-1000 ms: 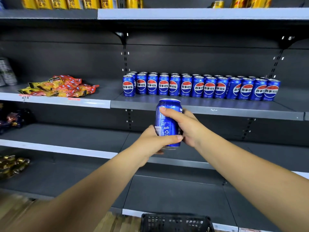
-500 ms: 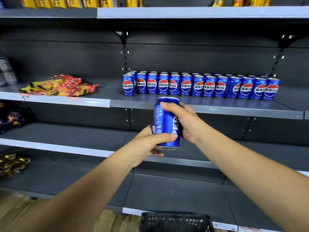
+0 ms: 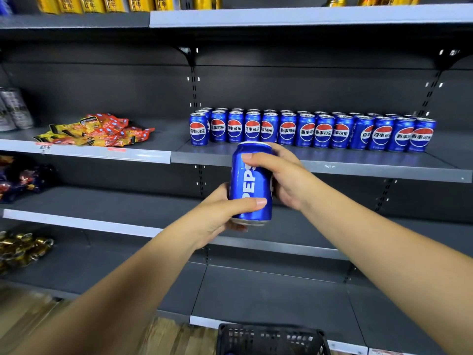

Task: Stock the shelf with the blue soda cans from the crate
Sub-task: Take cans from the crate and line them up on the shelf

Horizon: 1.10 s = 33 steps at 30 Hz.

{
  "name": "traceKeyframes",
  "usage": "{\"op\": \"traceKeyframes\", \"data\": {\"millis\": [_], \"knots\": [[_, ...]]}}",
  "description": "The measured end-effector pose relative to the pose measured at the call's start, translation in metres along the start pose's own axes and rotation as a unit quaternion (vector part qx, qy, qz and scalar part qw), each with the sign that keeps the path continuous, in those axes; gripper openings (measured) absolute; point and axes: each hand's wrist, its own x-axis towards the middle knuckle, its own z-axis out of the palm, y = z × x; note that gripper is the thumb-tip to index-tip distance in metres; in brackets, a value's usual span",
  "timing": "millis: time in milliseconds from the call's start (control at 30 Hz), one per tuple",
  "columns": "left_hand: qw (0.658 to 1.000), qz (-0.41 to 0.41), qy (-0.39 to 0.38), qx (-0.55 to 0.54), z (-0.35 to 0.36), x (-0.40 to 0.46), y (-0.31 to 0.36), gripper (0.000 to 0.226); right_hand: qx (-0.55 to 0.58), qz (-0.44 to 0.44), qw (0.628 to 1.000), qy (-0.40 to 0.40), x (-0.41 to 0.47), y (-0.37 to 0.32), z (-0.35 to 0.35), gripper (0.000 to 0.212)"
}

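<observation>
— Cans (image 3: 312,130) stocked already?
— Two rows stood on the shelf (image 3: 358,169); one can (image 3: 249,185), just below, was gripped by both left hand (image 3: 225,212) and right hand (image 3: 286,178).
— Crate (image 3: 271,339) emptied?
— Couldn't tell; contents hidden.

Dark grey metal shelving unit (image 3: 332,85), back panel matt, slotted uprights (image 3: 193,83) and black brackets (image 3: 188,53) between bays. Pale grey shelf edges (image 3: 84,153). Top tier: yellow cans (image 3: 102,2), partly cut off. Left bay, far: heap of red and yellow snack packets (image 3: 94,130); silver cans (image 3: 14,110) at the left edge. Lower left tiers: dark wrapped goods (image 3: 23,178), gold-wrapped items (image 3: 23,248). Wood-plank floor (image 3: 163,336), near. Even overhead light.
</observation>
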Motion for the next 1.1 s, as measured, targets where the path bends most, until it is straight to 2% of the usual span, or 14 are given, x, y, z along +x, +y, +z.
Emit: {"op": "traceKeyframes", "data": {"millis": [67, 200, 267, 367, 433, 467, 500, 567, 633, 700, 767, 900, 1000, 1100], "knots": [[0.997, 0.001, 0.03, 0.071, 0.005, 0.003, -0.002, 0.092, -0.034, -0.005, 0.998, 0.043, 0.0, 0.005, 0.001, 0.041], [0.995, 0.021, 0.063, 0.076, 0.013, 0.01, -0.006, 0.075, -0.012, 0.027, 0.997, 0.07, 0.001, 0.008, -0.001, 0.05], [0.998, 0.024, 0.032, 0.042, 0.009, 0.012, -0.002, 0.063, 0.022, 0.06, 0.997, 0.04, 0.0, 0.001, -0.007, 0.054], [0.999, 0.017, -0.044, -0.006, 0.008, 0.012, 0.002, 0.046, 0.023, 0.116, 0.992, -0.045, -0.004, -0.009, -0.019, 0.027], [0.998, 0.009, -0.065, -0.022, 0.014, 0.014, 0.002, 0.045, 0.023, 0.12, 0.992, -0.035, -0.004, -0.011, -0.024, 0.02], [0.997, 0.005, -0.064, -0.031, 0.016, 0.017, 0.0, 0.046, 0.024, 0.115, 0.993, -0.014, -0.005, -0.011, -0.025, 0.027], [0.998, 0.004, -0.057, -0.037, 0.019, 0.021, -0.001, 0.049, 0.026, 0.106, 0.994, 0.017, -0.004, -0.009, -0.026, 0.037], [0.999, 0.015, -0.026, -0.02, 0.025, 0.026, -0.004, 0.065, 0.003, 0.082, 0.994, 0.07, -0.003, -0.009, -0.028, 0.042], [0.998, 0.03, 0.025, 0.051, 0.034, 0.032, -0.01, 0.084, -0.016, 0.074, 0.992, 0.096, -0.001, -0.009, -0.031, 0.045], [0.99, 0.046, 0.076, 0.106, 0.046, 0.037, -0.017, 0.087, -0.02, 0.087, 0.99, 0.114, 0.003, -0.008, -0.034, 0.046], [0.985, 0.06, 0.105, 0.12, 0.053, 0.042, -0.02, 0.078, -0.028, 0.098, 0.987, 0.121, 0.006, -0.008, -0.034, 0.052], [0.991, 0.054, 0.107, 0.062, 0.044, 0.047, -0.016, 0.057, -0.068, 0.074, 0.994, 0.054, 0.011, -0.009, -0.04, 0.063], [0.994, 0.057, 0.097, 0.01, 0.032, 0.05, -0.015, 0.064, -0.166, 0.082, 0.983, -0.004, 0.013, -0.008, -0.047, 0.065], [0.995, 0.073, 0.071, 0.006, 0.017, 0.058, -0.014, 0.064, -0.201, 0.103, 0.974, -0.027, 0.024, 0.004, -0.053, 0.05]]}}
